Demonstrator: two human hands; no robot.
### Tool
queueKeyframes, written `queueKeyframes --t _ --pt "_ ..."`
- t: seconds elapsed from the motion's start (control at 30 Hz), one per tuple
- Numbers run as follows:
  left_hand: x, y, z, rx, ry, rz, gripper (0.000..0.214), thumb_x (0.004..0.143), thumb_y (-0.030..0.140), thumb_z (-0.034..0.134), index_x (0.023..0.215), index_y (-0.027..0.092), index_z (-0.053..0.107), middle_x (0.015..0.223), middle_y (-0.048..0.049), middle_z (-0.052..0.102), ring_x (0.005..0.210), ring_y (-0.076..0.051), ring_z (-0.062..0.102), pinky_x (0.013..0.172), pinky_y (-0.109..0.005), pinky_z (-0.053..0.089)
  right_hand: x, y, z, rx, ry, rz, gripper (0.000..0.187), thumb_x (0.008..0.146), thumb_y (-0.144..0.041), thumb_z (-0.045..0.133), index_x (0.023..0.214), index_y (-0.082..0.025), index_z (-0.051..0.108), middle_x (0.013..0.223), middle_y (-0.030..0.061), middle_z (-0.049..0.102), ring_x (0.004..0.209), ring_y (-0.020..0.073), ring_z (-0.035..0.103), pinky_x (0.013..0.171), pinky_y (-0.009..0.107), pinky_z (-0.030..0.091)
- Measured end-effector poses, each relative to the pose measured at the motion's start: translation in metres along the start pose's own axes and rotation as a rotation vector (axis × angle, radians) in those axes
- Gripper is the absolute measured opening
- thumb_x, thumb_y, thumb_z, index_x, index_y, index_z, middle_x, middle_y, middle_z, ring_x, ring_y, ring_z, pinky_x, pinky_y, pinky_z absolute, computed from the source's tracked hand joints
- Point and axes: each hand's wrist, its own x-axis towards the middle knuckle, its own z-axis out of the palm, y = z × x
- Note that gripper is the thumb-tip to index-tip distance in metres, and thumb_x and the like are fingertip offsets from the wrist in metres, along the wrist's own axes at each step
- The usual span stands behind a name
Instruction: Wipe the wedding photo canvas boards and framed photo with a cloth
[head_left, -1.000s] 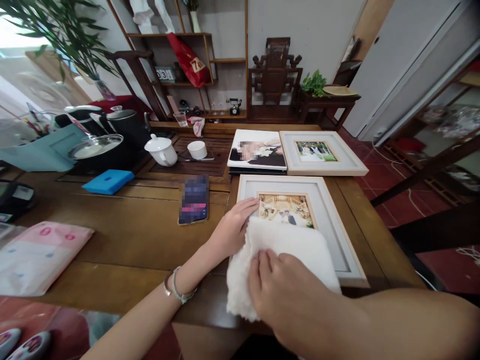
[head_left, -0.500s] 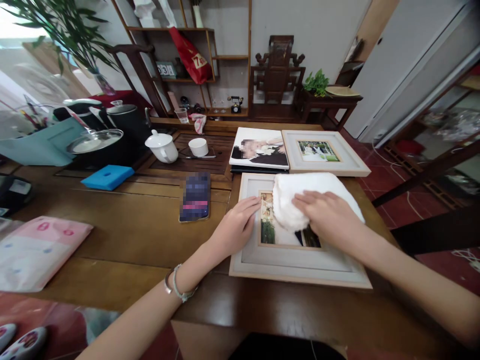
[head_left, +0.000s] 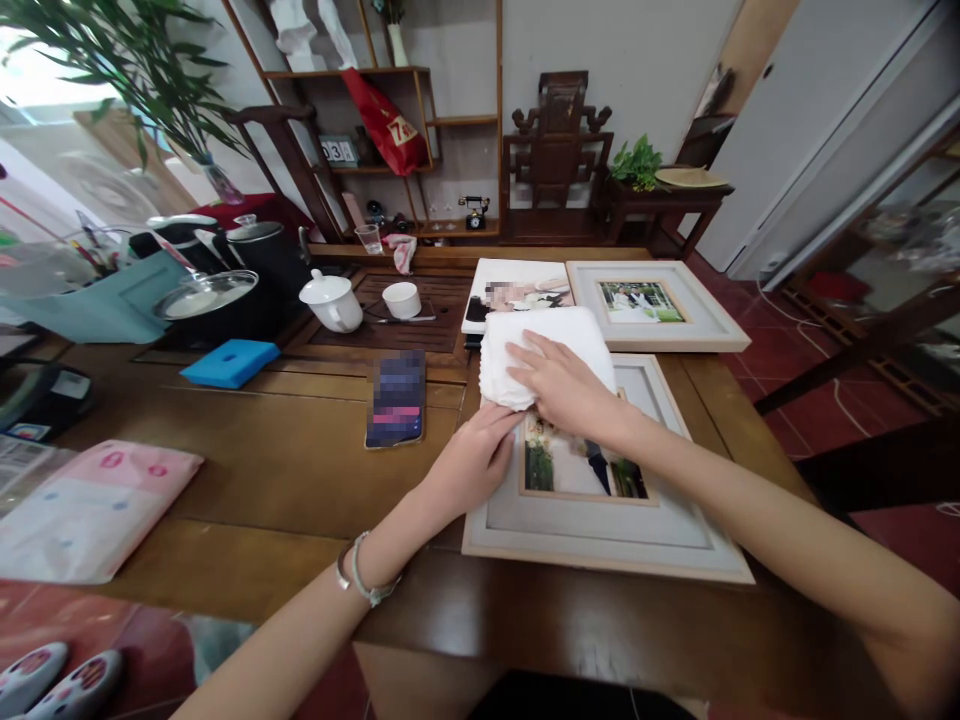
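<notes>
a: quick one, where's the cloth?

b: white cloth (head_left: 577,330), folded, over the upper left corner of the near framed picture (head_left: 600,523). from this angle it also covers the front edge of the white-edged photo (head_left: 529,283) behind; cannot tell if they touch.

a: right hand?

b: right hand (head_left: 562,385) palm down on the cloth, fingers a little spread over it. cannot tell if the thumb pinches a fold underneath. forearm crosses above the frame.

a: left?

b: left hand (head_left: 469,455) at the frame's left side, fingers laid close together, tips on the border by the cloth's lower corner, thumb apart. bracelet (head_left: 373,597) on that wrist.

a: the frame itself?

b: flat on the wooden table (head_left: 292,470), near the person. pale border, photo inside partly hidden by the right hand and forearm.

a: neighbours?

b: second framed picture (head_left: 641,302) behind, right beside the white-edged photo. phone (head_left: 394,400) lies left of the near frame. further left, blue block (head_left: 229,363); lidded white cup (head_left: 330,302) and small white cup (head_left: 402,300) stand behind the phone.
</notes>
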Motion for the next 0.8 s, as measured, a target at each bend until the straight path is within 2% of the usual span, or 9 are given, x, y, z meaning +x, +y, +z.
queueKeyframes --t 0.1,0.2,0.37,0.47,0.53,0.6,0.63,0.73,0.8 --pt "-0.001 -0.001 0.001 -0.005 0.001 0.014 0.039 0.094 0.01 0.043 0.127 0.017 0.061 0.129 -0.0117 0.063 0.126 -0.026 0.055 0.109 -0.047 0.045 -0.019 0.003 -0.004 -0.134 -0.024 -0.013 0.045 0.079 0.001 0.046 0.119 -0.009 0.064 0.146 0.0166 0.05 0.142 0.0325 0.032 0.109 0.049 0.035" --pt "-0.002 -0.004 0.002 0.006 0.008 0.017 0.04 0.094 0.011 0.043 0.13 0.015 0.059 0.137 -0.0134 0.059 0.133 -0.026 0.05 0.112 -0.048 0.042 -0.048 0.018 -0.012 -0.199 -0.058 0.01 0.047 0.076 0.005 0.046 0.117 -0.006 0.064 0.144 0.0195 0.051 0.143 0.0344 0.031 0.11 0.051 0.034" --pt "-0.002 -0.005 0.003 0.012 -0.004 0.008 0.041 0.094 0.012 0.042 0.131 0.008 0.058 0.141 -0.0163 0.055 0.136 -0.026 0.047 0.114 -0.048 0.04 -0.102 0.058 -0.02 -0.26 -0.07 0.166 0.057 0.069 0.007 0.045 0.119 -0.012 0.064 0.142 0.0124 0.055 0.141 0.0338 0.036 0.106 0.049 0.04" --pt "-0.002 -0.004 0.003 0.02 -0.01 -0.01 0.041 0.094 0.012 0.042 0.132 0.009 0.057 0.141 -0.0154 0.055 0.136 -0.025 0.047 0.115 -0.047 0.04 -0.127 0.063 -0.021 -0.33 -0.076 0.206 0.057 0.07 0.006 0.043 0.119 -0.011 0.064 0.14 0.0136 0.057 0.137 0.0343 0.042 0.105 0.05 0.043" --pt "-0.002 -0.004 0.003 0.022 -0.004 -0.016 0.041 0.094 0.012 0.042 0.132 0.01 0.058 0.141 -0.0143 0.056 0.136 -0.024 0.047 0.115 -0.045 0.04 -0.141 0.047 -0.025 -0.347 -0.099 0.184 0.056 0.068 0.006 0.042 0.117 -0.008 0.064 0.134 0.0164 0.061 0.13 0.0352 0.05 0.098 0.048 0.049" --pt "-0.002 -0.004 0.003 0.022 0.002 -0.017 0.04 0.094 0.012 0.043 0.131 0.012 0.059 0.14 -0.0136 0.056 0.135 -0.024 0.048 0.115 -0.045 0.04 -0.156 0.016 -0.035 -0.327 -0.111 0.123 0.056 0.064 0.005 0.043 0.114 -0.009 0.066 0.125 0.0167 0.067 0.119 0.0346 0.06 0.085 0.045 0.056" --pt "-0.002 -0.004 0.004 0.023 0.003 -0.018 0.04 0.094 0.012 0.043 0.13 0.012 0.059 0.14 -0.0133 0.057 0.135 -0.024 0.048 0.115 -0.045 0.04 -0.163 -0.001 -0.042 -0.304 -0.101 0.072 0.056 0.061 0.003 0.044 0.111 -0.011 0.068 0.119 0.0157 0.07 0.111 0.0333 0.065 0.079 0.043 0.058" --pt "-0.003 -0.004 0.004 0.026 -0.003 -0.02 0.04 0.094 0.012 0.043 0.131 0.012 0.058 0.141 -0.0134 0.056 0.136 -0.025 0.047 0.115 -0.046 0.039 -0.178 -0.048 -0.066 -0.113 -0.054 -0.066 0.063 0.054 -0.002 0.044 0.11 -0.018 0.068 0.111 0.0081 0.075 0.096 0.0247 0.071 0.073 0.035 0.059" --pt "-0.003 -0.004 0.004 0.026 -0.006 -0.018 0.04 0.094 0.012 0.043 0.131 0.012 0.058 0.142 -0.0134 0.055 0.136 -0.025 0.047 0.115 -0.047 0.039 -0.181 -0.062 -0.075 -0.002 -0.032 -0.08 0.066 0.051 -0.004 0.043 0.11 -0.021 0.068 0.108 0.0044 0.076 0.093 0.021 0.072 0.073 0.033 0.059"
